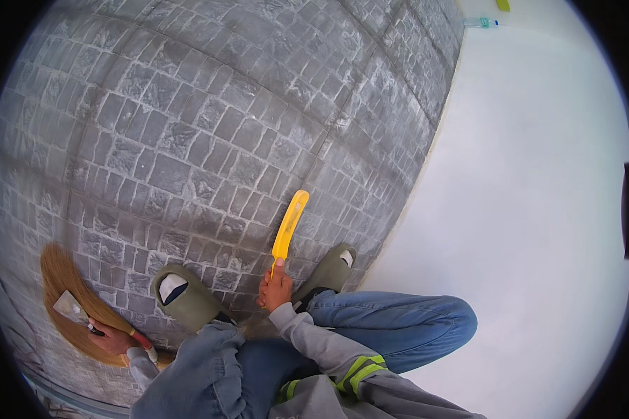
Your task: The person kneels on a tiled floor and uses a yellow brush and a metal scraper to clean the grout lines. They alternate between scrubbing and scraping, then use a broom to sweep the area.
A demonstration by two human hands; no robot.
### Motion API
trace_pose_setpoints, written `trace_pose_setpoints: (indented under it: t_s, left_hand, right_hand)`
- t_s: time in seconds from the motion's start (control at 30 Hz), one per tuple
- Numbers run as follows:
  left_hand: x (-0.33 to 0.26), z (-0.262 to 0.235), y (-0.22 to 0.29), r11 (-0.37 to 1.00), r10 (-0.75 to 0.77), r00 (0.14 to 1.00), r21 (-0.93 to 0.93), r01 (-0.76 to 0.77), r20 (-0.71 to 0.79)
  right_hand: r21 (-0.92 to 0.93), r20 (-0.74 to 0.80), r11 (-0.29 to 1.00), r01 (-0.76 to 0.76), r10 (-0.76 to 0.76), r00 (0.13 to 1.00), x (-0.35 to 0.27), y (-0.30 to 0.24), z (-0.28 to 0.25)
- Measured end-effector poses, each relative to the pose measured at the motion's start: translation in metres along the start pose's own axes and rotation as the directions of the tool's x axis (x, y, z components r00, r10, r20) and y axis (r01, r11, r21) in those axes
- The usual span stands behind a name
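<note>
Curved yellow tool [290, 223], likely plastic, is clutched in the right hand [277, 288] over the grey stone-patterned floor [189, 153] near its right edge; looks light and stiff, so grab the narrow end. Left hand [113, 339] grips a flat metal scraper [68, 307] over a straw-coloured broom [61, 269].

broom [64, 269]: left, on paving [168, 173] | scraper [70, 306]: in left hand [112, 340], over broom | tool [288, 227]: in right hand [277, 288], between slippers [197, 307] | bottle [479, 22]: far ahead, right

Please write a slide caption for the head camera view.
Left hand with a scraper over a brown broom, right hand gripping a curved yellow tool, above grey block-patterned floor.
</note>
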State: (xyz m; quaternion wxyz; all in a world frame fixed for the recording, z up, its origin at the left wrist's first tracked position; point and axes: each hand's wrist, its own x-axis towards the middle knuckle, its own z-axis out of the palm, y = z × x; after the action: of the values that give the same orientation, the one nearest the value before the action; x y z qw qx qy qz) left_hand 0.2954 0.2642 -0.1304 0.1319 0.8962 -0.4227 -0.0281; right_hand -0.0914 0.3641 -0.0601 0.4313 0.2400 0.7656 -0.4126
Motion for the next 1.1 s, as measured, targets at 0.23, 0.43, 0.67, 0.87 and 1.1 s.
trace_pose_setpoints:
  t_s: [0.23,0.43,0.67,0.87,1.1]
  left_hand:
    - [0.0,0.001,0.001,0.996,0.031,0.997,0.087,-0.025,-0.067]
    - [0.001,0.003,-0.002,0.999,0.041,0.998,0.009,-0.04,-0.05]
    - [0.0,0.004,-0.002,0.996,0.092,0.992,-0.015,-0.093,-0.085]
    - [0.0,0.001,-0.001,0.998,0.026,0.999,0.051,-0.024,-0.035]
    - [0.003,0.008,-0.016,0.997,0.07,0.994,0.05,-0.066,-0.081]
  right_hand:
    - [0.15,0.003,0.984,0.101,-0.102,0.995,0.083,-0.106,0.028]
    - [0.0,-0.026,0.995,-0.095,0.095,0.995,-0.035,-0.004,0.027]
    - [0.182,0.055,0.977,0.116,-0.127,0.99,0.082,-0.075,0.037]
    - [-0.003,0.027,0.999,-0.032,0.032,0.999,-0.001,0.002,0.006]
    - [0.084,0.078,0.988,0.128,-0.135,0.988,0.056,-0.031,0.006]
